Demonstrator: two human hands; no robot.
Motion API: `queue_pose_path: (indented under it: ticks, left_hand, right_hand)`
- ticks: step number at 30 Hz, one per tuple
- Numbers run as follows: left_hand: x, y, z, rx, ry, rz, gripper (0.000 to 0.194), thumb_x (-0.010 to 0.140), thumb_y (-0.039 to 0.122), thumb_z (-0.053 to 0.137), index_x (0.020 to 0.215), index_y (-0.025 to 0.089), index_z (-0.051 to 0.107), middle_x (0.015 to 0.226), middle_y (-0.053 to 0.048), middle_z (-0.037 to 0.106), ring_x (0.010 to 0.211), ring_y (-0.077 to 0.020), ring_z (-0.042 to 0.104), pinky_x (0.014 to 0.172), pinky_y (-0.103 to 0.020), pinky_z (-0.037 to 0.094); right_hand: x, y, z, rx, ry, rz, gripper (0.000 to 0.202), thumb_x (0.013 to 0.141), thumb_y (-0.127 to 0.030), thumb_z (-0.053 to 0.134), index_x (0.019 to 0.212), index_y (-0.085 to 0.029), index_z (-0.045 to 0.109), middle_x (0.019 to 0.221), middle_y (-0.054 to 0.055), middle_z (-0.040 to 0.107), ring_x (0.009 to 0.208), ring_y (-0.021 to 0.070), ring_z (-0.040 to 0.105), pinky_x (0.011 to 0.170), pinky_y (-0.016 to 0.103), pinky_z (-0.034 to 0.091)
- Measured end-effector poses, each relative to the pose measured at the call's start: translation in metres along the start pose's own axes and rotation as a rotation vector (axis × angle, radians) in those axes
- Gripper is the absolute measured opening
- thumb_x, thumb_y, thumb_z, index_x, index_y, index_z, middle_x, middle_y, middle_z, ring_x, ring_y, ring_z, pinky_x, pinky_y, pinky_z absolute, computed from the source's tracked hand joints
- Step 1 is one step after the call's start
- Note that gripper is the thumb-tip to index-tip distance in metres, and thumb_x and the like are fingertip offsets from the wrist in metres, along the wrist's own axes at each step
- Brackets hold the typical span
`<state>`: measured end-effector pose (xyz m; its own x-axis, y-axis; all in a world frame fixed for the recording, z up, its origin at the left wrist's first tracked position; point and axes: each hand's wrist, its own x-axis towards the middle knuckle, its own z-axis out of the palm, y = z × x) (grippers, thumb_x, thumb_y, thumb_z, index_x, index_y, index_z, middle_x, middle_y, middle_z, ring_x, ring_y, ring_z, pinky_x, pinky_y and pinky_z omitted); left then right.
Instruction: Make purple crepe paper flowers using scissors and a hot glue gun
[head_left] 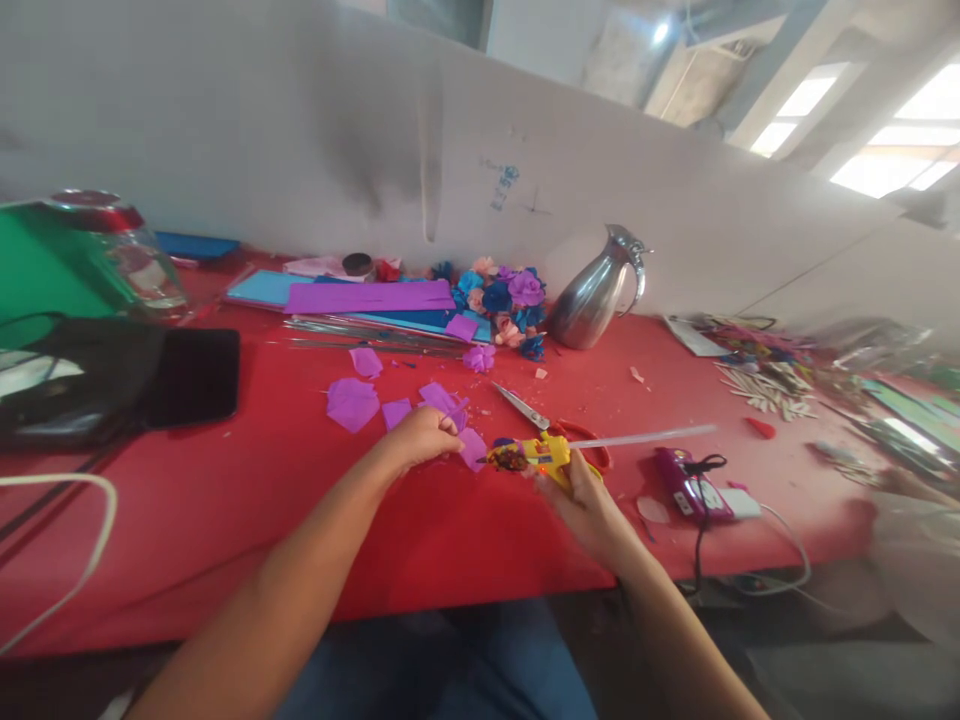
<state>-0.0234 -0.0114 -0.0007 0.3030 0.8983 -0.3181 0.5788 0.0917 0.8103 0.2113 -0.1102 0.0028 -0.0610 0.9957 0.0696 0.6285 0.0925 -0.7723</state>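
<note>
Red table stands against a pale wall; its near edge runs below the hands, over the person's legs. Glue gun, yellow, is over the middle of the table, nozzle pointing left; its clear stick juts out rightward. Right hand is wrapped around the grip. Left hand has thumb and fingers pressed together, pinching what appears to be purple paper. Nozzle is near a purple petal; contact cannot be determined.

Open red surface extends from both hands to the near edge, and left of the left forearm to the phone. Scissors lie just beyond the gun, handles partly behind it, obstructing that side. Loose petals occupy the surface beyond the left hand. Power strip sits right of the right hand, its black cord hanging past the near edge.

Farther back: stacked sheets, flowers and a steel jug. Far left: jar and white cable. Far right: sticks and another person's arm, blurred.
</note>
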Motion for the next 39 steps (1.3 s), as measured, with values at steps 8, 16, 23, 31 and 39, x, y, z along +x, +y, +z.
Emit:
queue_pose_path:
  ticks: [8, 16, 23, 31, 39]
  left_hand:
    - [0.005, -0.006, 0.002, -0.004, 0.002, 0.037, 0.017, 0.057, 0.029, 0.059, 0.047, 0.018, 0.052, 0.045, 0.003, 0.047, 0.05, -0.0123, 0.042, 0.051, -0.025, 0.029]
    - [0.003, -0.004, 0.002, 0.024, -0.009, 0.044, 0.015, 0.058, 0.026, 0.058, 0.047, 0.018, 0.052, 0.045, 0.003, 0.047, 0.051, -0.0126, 0.043, 0.051, -0.025, 0.028]
    - [0.003, -0.002, 0.001, 0.036, -0.011, 0.038, 0.016, 0.058, 0.025, 0.057, 0.046, 0.018, 0.05, 0.043, 0.004, 0.044, 0.048, -0.0117, 0.041, 0.049, -0.025, 0.026]
    - [0.002, -0.002, 0.001, 0.046, 0.003, 0.037, 0.015, 0.058, 0.026, 0.058, 0.047, 0.018, 0.052, 0.044, 0.004, 0.046, 0.049, -0.0118, 0.041, 0.049, -0.024, 0.027]
    - [0.004, -0.004, 0.001, 0.029, -0.006, 0.043, 0.016, 0.058, 0.028, 0.059, 0.047, 0.018, 0.052, 0.044, 0.003, 0.047, 0.049, -0.012, 0.041, 0.048, -0.025, 0.026]
  right_hand:
    - [0.002, -0.007, 0.002, -0.165, -0.028, 0.055, 0.026, 0.085, -0.048, 0.046, 0.09, -0.023, 0.042, 0.072, 0.002, 0.063, 0.066, 0.0205, 0.06, 0.058, 0.028, 0.042]
    - [0.002, -0.01, 0.0, -0.156, -0.035, 0.06, 0.026, 0.085, -0.049, 0.044, 0.086, -0.024, 0.038, 0.072, 0.001, 0.061, 0.065, 0.0195, 0.058, 0.058, 0.027, 0.041]
    - [0.005, -0.009, -0.001, -0.155, -0.011, 0.039, 0.025, 0.085, -0.048, 0.044, 0.084, -0.024, 0.037, 0.07, 0.001, 0.06, 0.065, 0.0195, 0.058, 0.058, 0.027, 0.04]
    - [0.006, -0.009, -0.002, -0.147, -0.011, 0.024, 0.024, 0.085, -0.047, 0.043, 0.087, -0.023, 0.039, 0.08, 0.004, 0.065, 0.071, 0.0208, 0.061, 0.06, 0.028, 0.042]
    - [0.007, -0.012, -0.004, -0.159, -0.002, 0.029, 0.025, 0.084, -0.048, 0.043, 0.088, -0.023, 0.039, 0.08, 0.005, 0.067, 0.069, 0.0214, 0.062, 0.059, 0.028, 0.042]
